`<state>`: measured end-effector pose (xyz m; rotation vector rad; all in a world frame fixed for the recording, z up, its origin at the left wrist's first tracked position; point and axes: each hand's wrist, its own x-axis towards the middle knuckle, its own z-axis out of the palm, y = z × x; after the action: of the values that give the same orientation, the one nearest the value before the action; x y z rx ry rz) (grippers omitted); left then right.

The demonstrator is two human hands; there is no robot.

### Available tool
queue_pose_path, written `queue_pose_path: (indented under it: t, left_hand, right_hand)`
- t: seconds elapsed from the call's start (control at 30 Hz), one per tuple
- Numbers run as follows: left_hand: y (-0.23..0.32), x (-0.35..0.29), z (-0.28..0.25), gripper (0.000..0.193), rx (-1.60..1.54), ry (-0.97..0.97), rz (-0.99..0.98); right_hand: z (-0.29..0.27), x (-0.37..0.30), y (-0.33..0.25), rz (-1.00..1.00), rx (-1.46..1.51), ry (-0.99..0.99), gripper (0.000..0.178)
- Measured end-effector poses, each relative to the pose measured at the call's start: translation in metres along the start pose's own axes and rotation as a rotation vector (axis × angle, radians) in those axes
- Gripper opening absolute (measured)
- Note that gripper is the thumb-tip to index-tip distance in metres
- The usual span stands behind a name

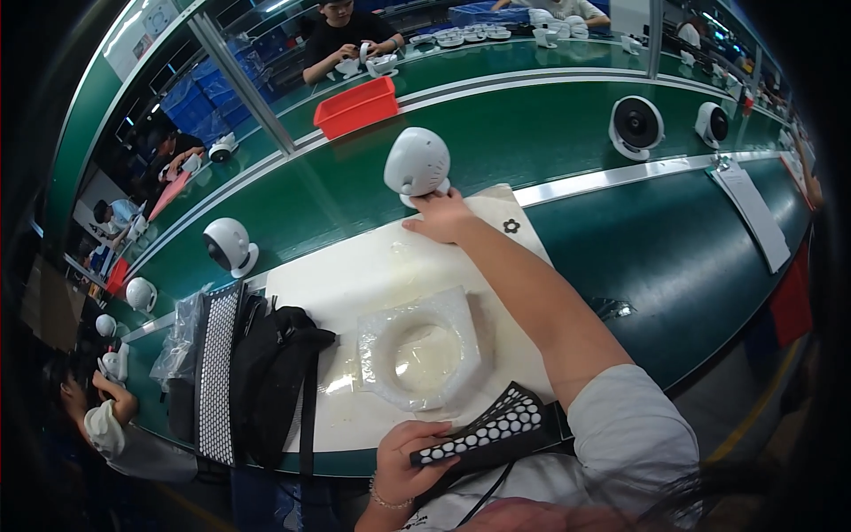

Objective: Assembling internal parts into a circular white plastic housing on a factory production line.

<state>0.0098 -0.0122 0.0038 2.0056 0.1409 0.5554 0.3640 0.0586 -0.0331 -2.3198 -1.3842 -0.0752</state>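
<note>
The white fan (pixel 418 161) (it looks like a fan, turned with its back to us) stands on the far green counter (pixel 532 106), just beyond the white mat (pixel 337 257). The right hand (pixel 441 218) touches its base; whether the fingers pinch it, I cannot tell. The left hand (pixel 409 463) is closed around a black dotted strap (pixel 483 434), on the near side. I judge the fan rather light, stiff, with a smooth slippery shell; the base seems the safest hold. On it I read no label; writing on the papers (pixel 753 217) at right is too small.
</note>
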Motion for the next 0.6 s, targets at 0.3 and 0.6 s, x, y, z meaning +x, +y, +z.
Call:
queue_pose_path:
  t: [0.3,0.6]
  left_hand:
    - [-0.004,-0.003,-0.004,0.022,-0.036,0.032,-0.014]
    - [-0.006,-0.008,-0.007,0.023,-0.125,0.116,-0.064]
  right_hand:
    - [-0.037,-0.013,0.001,-0.192,0.364,0.690,0.027]
    - [-0.119,-0.115,-0.089,0.095,1.291,-0.001,0.024]
